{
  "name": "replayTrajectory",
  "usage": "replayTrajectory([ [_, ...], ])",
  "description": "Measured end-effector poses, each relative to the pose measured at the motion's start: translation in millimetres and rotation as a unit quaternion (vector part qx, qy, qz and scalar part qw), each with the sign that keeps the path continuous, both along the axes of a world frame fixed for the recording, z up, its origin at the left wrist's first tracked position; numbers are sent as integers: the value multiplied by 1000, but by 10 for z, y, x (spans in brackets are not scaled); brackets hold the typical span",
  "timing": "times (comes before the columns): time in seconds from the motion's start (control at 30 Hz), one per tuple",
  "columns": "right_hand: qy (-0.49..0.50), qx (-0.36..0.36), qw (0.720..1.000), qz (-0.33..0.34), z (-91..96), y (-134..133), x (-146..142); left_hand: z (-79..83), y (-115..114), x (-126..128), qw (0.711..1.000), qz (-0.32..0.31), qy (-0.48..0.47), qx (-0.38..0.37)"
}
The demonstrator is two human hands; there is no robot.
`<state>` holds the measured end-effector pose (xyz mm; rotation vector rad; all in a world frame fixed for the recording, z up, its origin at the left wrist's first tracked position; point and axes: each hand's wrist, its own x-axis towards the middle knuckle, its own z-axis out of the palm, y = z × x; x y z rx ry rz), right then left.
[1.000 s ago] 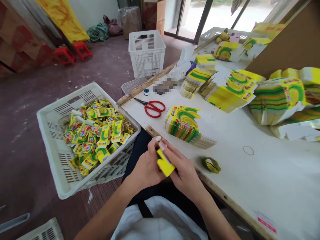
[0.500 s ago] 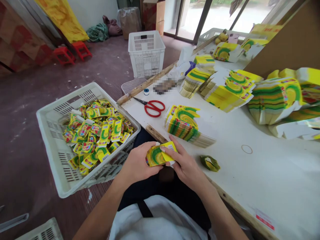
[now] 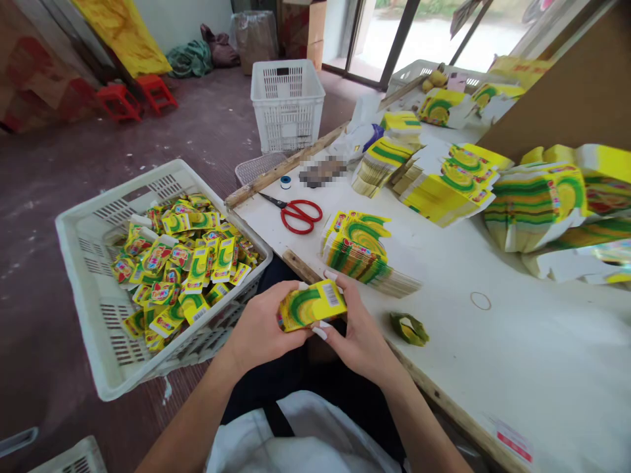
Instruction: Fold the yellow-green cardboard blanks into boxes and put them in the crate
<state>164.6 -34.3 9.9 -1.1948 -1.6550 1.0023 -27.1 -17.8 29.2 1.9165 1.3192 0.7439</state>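
Note:
Both my hands hold a small yellow and green printed box (image 3: 310,304) over my lap, just off the table's edge. My left hand (image 3: 261,328) grips its left end, fingers curled round it. My right hand (image 3: 357,328) pinches its right end from above and below. A fanned stack of flat box blanks (image 3: 362,249) lies on the white table (image 3: 517,341) just beyond my hands. To my left stands a white plastic crate (image 3: 89,263) filled with several folded boxes (image 3: 182,263) of the same print.
Red-handled scissors (image 3: 298,213) and a small spool (image 3: 285,182) lie at the table's left end. A crumpled green band (image 3: 409,328) and a rubber band (image 3: 480,301) lie to the right. Large piles of blanks (image 3: 493,184) fill the back. Another white crate (image 3: 288,102) stands on the floor.
The box has turned from standing on end, its plain yellow side up, to lying flat with the green print and barcode up. Both hands have kept hold of it throughout.

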Motion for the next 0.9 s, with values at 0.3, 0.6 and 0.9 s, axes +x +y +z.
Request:
replayTrajectory([
  [0.3,-259,70,921,-284,179,689,538,-145,116,-827,931,322,50,164],
  [0.6,-305,2,914,-267,130,806,555,-296,49,-296,985,162,-6,57],
  [0.9,-282,2,913,-294,121,774,578,-319,-1,-179,992,108,-45,-46],
])
